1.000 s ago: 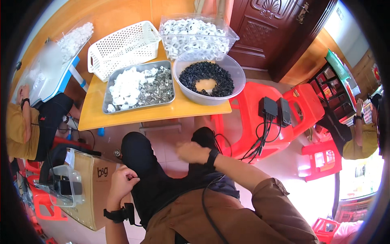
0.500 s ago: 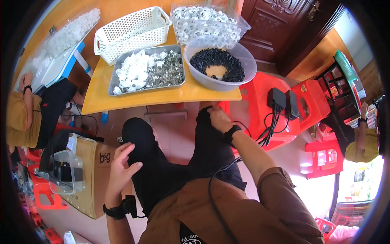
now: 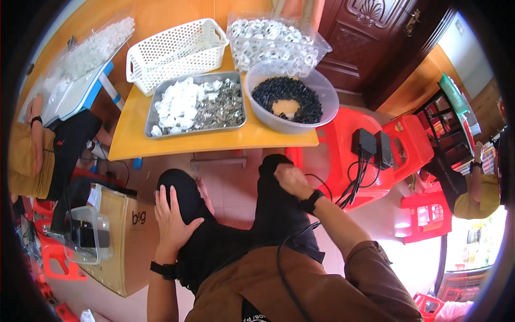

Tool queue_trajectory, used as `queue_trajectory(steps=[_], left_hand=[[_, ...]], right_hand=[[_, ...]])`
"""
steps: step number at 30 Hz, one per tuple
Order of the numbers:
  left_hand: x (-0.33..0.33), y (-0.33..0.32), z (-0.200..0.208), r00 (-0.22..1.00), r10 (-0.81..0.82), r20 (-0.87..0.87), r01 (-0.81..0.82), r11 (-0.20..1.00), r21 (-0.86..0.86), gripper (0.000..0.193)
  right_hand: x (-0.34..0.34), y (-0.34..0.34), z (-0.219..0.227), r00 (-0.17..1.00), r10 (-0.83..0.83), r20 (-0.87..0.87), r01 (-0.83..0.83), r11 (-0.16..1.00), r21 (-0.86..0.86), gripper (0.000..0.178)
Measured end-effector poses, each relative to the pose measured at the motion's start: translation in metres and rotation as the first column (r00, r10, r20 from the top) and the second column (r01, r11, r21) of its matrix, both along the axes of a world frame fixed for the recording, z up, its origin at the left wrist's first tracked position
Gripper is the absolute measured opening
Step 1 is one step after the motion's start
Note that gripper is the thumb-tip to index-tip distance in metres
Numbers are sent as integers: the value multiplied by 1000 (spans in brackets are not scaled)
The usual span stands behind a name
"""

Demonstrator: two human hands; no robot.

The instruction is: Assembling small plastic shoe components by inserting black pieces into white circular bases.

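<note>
Loose white pieces (image 3: 174, 106) and grey pieces (image 3: 222, 111) lie in the metal tray (image 3: 198, 132), black pieces (image 3: 310, 104) in the bowl (image 3: 329, 102) beside it; what is done or left cannot be told. The left hand (image 3: 174, 221) spreads over the left knee (image 3: 178, 180); the right hand (image 3: 292, 180) curls on the right knee (image 3: 272, 163), any grip hidden

Glare bleaches the floor (image 3: 389, 260) at right; the corners fall black.

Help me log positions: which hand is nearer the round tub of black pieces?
Right: the right hand is at the right knee, below the tub; the left hand, at the left knee, is lower and farther left.
</note>
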State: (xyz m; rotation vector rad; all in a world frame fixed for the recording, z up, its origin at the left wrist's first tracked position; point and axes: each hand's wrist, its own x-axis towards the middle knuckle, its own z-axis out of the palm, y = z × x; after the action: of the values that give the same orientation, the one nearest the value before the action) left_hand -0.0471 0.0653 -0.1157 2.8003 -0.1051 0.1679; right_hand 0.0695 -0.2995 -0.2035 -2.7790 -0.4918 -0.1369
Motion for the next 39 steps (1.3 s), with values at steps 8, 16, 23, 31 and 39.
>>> queue_trajectory(steps=[8, 16, 23, 31, 39], left_hand=[[-4, -3, -3, 993, -49, 105, 51, 998, -23, 107], [-13, 2, -5, 996, -28, 80, 33, 997, -68, 104], [-5, 2, -2, 992, -52, 113, 63, 993, -97, 102], [-1, -2, 4, 999, -29, 45, 35, 989, -146, 97], [62, -1, 7, 999, 38, -19, -38, 998, -39, 91]], right_hand=[[-44, 20, 51, 986, 123, -116, -144, 970, -195, 30], [-83, 33, 109, 984, 177, -31, -180, 973, -143, 29], [-97, 28, 124, 977, 198, 76, -194, 979, -58, 24], [-88, 13, 144, 976, 216, -43, -218, 973, -77, 19], [-50, 30, 240, 941, 340, 13, -339, 936, 99, 11]])
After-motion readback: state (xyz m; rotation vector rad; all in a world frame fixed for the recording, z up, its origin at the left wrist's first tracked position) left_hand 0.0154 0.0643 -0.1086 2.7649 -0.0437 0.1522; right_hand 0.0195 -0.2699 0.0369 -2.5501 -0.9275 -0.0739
